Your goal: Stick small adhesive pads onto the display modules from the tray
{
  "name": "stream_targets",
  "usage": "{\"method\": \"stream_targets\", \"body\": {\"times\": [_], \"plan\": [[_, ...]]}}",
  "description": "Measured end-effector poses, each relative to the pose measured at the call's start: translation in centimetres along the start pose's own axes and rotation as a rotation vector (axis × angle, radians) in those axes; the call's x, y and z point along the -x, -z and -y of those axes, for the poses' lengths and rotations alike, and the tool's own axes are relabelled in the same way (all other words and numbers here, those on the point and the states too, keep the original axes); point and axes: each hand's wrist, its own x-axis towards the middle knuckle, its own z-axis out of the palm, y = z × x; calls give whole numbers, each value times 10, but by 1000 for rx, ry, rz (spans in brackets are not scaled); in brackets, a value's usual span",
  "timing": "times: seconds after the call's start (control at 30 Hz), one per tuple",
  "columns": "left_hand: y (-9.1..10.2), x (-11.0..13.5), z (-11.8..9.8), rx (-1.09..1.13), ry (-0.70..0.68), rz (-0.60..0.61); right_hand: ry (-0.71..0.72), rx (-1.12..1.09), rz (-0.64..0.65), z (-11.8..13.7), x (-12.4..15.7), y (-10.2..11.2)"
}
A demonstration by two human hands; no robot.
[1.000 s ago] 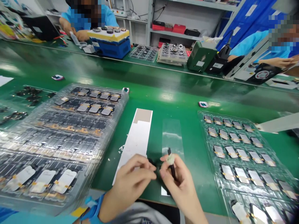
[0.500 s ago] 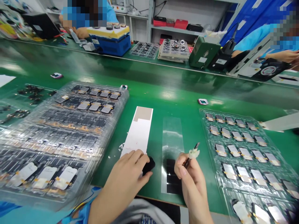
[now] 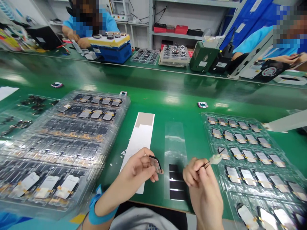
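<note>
My left hand [image 3: 140, 169] grips a small screen module [image 3: 156, 163] by its edges, fingers behind it and thumb in front. The module has a dark rim and a pale, shiny face. Its far side is hidden. My right hand [image 3: 201, 182] is closed on dark thin tweezers [image 3: 206, 164] with a whitish wrapping [image 3: 216, 159] around them, their tip pointing up and right. Below my left hand lies a white paper strip [image 3: 137, 140] with a beige end. Between my hands rests a clear film strip [image 3: 174, 140] bearing several black rectangles [image 3: 176, 177].
A stack of clear trays [image 3: 96, 161] with several screen modules stands at left. Another clear tray [image 3: 216, 188] of modules lies at right. Small pink-rimmed cases [image 3: 202, 104] sit farther back. Beyond the raised ledge, two people in blue work near a blue box [image 3: 112, 52].
My left hand has lifted the module off the table and turned its pale face into view. My right hand has moved slightly right, the tweezers now tilted more to the right.
</note>
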Motion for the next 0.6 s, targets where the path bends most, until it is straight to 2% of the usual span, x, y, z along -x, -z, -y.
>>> {"method": "stream_targets", "body": {"times": [0.1, 0.2, 0.3, 0.4, 0.5, 0.6], "plan": [[-4, -1, 7, -13, 58, 52, 15, -9, 0, 4, -1, 7], [-5, 2, 11, -236, 28, 112, 80, 48, -19, 7, -1, 19], [-9, 4, 13, -587, -149, 227, 167, 316, -97, 7, -2, 32], [-15, 0, 16, -879, -363, 307, 168, 578, -149, 6, -1, 41], [-22, -5, 18, -1043, -509, 331, 133, 644, -133, 2, -1, 41], [-26, -8, 19, -1117, -543, 360, 101, 639, -113, -5, 1, 40]]}}
